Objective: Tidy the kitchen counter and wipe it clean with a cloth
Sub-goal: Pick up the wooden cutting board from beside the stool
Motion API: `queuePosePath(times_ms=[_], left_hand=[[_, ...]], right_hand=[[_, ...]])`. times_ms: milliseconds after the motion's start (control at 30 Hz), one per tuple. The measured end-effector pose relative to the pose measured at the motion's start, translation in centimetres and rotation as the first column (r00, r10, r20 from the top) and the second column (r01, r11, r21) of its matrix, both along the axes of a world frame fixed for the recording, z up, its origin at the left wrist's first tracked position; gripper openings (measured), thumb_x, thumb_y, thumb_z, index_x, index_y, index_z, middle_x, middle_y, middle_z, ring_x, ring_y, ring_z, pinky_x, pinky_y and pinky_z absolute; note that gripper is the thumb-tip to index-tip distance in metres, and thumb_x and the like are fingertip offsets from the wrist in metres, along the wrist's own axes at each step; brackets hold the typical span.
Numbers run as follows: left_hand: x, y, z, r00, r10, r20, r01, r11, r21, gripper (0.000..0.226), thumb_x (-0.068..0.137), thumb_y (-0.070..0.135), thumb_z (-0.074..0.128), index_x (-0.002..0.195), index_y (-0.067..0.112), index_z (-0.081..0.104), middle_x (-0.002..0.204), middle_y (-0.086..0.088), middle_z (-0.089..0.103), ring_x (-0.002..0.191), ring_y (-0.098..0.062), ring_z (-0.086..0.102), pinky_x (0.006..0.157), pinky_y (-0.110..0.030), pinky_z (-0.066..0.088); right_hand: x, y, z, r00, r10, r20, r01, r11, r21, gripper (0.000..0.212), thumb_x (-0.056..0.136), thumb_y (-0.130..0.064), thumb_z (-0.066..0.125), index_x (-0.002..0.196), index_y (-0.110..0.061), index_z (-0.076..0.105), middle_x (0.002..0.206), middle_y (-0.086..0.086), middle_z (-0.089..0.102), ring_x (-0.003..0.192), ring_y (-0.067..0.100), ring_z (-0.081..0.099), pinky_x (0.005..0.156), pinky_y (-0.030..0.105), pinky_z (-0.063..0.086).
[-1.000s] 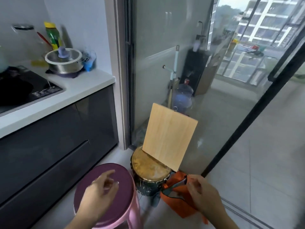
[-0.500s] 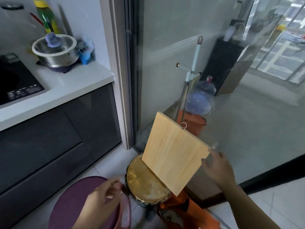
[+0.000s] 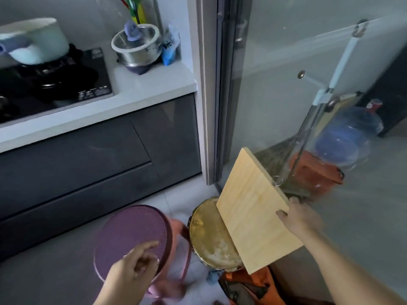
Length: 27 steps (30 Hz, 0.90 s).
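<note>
The person is bending toward the floor at the end of the kitchen units. The right hand (image 3: 301, 219) is taking hold of the wooden board (image 3: 253, 212) by its right edge. Its grip is closing on the board, with the thumb lying on the pale front face and the fingers going out of sight behind.

The board is standing tilted, its lower part resting on the round tin (image 3: 204, 234) and its top leaning toward the glass door (image 3: 286, 73). It seems to have been propped there to keep it upright and off the floor. Gripping the side edge probably gives the hand the control it needs to lift the board without scraping the tin's lid.

The left hand (image 3: 134, 267) is hovering over the near rim of the purple stool (image 3: 130, 232). Its grip is holding nothing, with the fingers loosely curled and the forefinger out. Whether it is touching the stool cannot be told.

The tabletop (image 3: 141, 89), which is the thing to be tidied and wiped, is lying up and to the left, well apart from both hands. It is carrying a black hob (image 3: 55, 84) with a white pot (image 3: 35, 40) on it. A lidded steel pot (image 3: 136, 49) is also sitting there, with a blue packet (image 3: 169, 51) just beside it near the wall. No wiping cloth can be made out for certain, so the work appears to be at the tidying stage.
</note>
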State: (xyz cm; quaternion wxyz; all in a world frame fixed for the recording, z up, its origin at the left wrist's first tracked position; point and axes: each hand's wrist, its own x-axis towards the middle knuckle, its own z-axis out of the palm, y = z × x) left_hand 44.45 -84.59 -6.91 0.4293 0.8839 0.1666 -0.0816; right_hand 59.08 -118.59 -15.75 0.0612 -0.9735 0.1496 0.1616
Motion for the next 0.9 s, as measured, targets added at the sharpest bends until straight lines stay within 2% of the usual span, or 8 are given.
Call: queuePosePath(times_ms=[100, 200, 333, 467, 533, 633, 767, 900], left_hand=[[-2.0, 0.2, -0.2, 0.998, 0.06, 0.009, -0.06, 0.998, 0.009, 0.051, 0.074, -0.001, 0.066, 0.08, 0.049, 0.059, 0.063, 0.035, 0.061, 0.067, 0.007, 0.06, 0.059, 0.001, 0.041], [-4.2, 0.8, -0.1, 0.991, 0.125, 0.038, -0.126, 0.992, 0.009, 0.063, 0.072, -0.002, 0.066, 0.07, 0.061, 0.062, 0.058, 0.034, 0.061, 0.059, 0.009, 0.058, 0.06, 0.0, 0.041], [-7.0, 2.8, 0.2, 0.972, 0.214, 0.097, -0.214, 0.977, -0.013, 0.057, 0.07, -0.003, 0.068, 0.075, 0.054, 0.066, 0.056, 0.032, 0.06, 0.052, 0.005, 0.054, 0.058, -0.001, 0.04], [-9.7, 5.5, 0.8, 0.949, 0.259, 0.178, -0.257, 0.966, -0.036, 0.046, 0.071, -0.003, 0.067, 0.079, 0.042, 0.07, 0.059, 0.033, 0.061, 0.054, 0.006, 0.056, 0.057, -0.001, 0.041], [-11.3, 7.1, 0.8, 0.934, 0.29, 0.208, -0.283, 0.957, -0.062, 0.037, 0.073, -0.001, 0.066, 0.091, 0.031, 0.07, 0.061, 0.033, 0.061, 0.053, 0.006, 0.056, 0.056, -0.003, 0.042], [-14.1, 10.2, 1.1, 0.911, 0.332, 0.245, -0.312, 0.943, -0.116, 0.032, 0.077, 0.006, 0.064, 0.096, 0.032, 0.063, 0.072, 0.031, 0.064, 0.06, 0.003, 0.06, 0.06, -0.011, 0.046], [-18.5, 15.3, 2.4, 0.814, 0.472, 0.338, -0.434, 0.882, -0.184, 0.03, 0.08, 0.012, 0.062, 0.102, 0.032, 0.06, 0.075, 0.008, 0.067, 0.07, -0.003, 0.062, 0.061, -0.011, 0.046], [-24.0, 21.3, 3.1, 0.716, 0.602, 0.354, -0.566, 0.797, -0.211, 0.042, 0.082, 0.025, 0.06, 0.121, 0.033, 0.049, 0.1, 0.011, 0.056, 0.084, -0.005, 0.058, 0.069, -0.016, 0.043]], right_hand=[[0.5, 0.5, 0.1, 0.996, 0.083, -0.042, -0.079, 0.993, 0.083, 0.04, 0.089, -0.037, 0.05, 0.114, -0.009, 0.037, 0.104, 0.014, 0.064, 0.093, 0.032, 0.062, 0.063, 0.033, 0.043], [-0.4, 2.0, 1.0, 0.99, 0.142, 0.017, -0.143, 0.98, 0.138, 0.028, 0.089, -0.032, 0.052, 0.1, -0.011, 0.037, 0.1, 0.016, 0.066, 0.089, 0.033, 0.063, 0.06, 0.033, 0.043], [-2.0, 6.4, 5.2, 0.948, 0.302, 0.102, -0.311, 0.946, 0.087, 0.03, 0.088, -0.029, 0.055, 0.103, -0.01, 0.037, 0.084, 0.009, 0.064, 0.084, 0.029, 0.064, 0.056, 0.029, 0.037], [-4.2, 10.7, 11.4, 0.857, 0.495, 0.142, -0.505, 0.862, 0.042, 0.032, 0.086, -0.034, 0.056, 0.086, -0.02, 0.027, 0.066, -0.005, 0.048, 0.068, 0.023, 0.055, 0.052, 0.031, 0.038], [-5.8, 13.0, 15.1, 0.812, 0.553, 0.188, -0.569, 0.821, 0.039, 0.032, 0.084, -0.036, 0.059, 0.085, -0.019, 0.032, 0.063, -0.005, 0.051, 0.064, 0.023, 0.055, 0.053, 0.032, 0.04], [-8.6, 17.2, 21.0, 0.766, 0.567, 0.303, -0.617, 0.781, 0.096, 0.026, 0.079, -0.037, 0.065, 0.082, -0.022, 0.043, 0.064, -0.004, 0.058, 0.058, 0.017, 0.054, 0.046, 0.029, 0.036], [-12.8, 25.0, 27.4, 0.651, 0.553, 0.52, -0.717, 0.673, 0.183, 0.027, 0.071, -0.028, 0.074, 0.071, -0.028, 0.046, 0.069, -0.005, 0.061, 0.063, 0.017, 0.056, 0.051, 0.031, 0.04], [-18.2, 33.9, 31.0, 0.545, 0.579, 0.606, -0.826, 0.493, 0.272, 0.031, 0.067, -0.027, 0.077, 0.073, -0.039, 0.049, 0.073, -0.008, 0.065, 0.066, 0.019, 0.063, 0.054, 0.035, 0.048]])
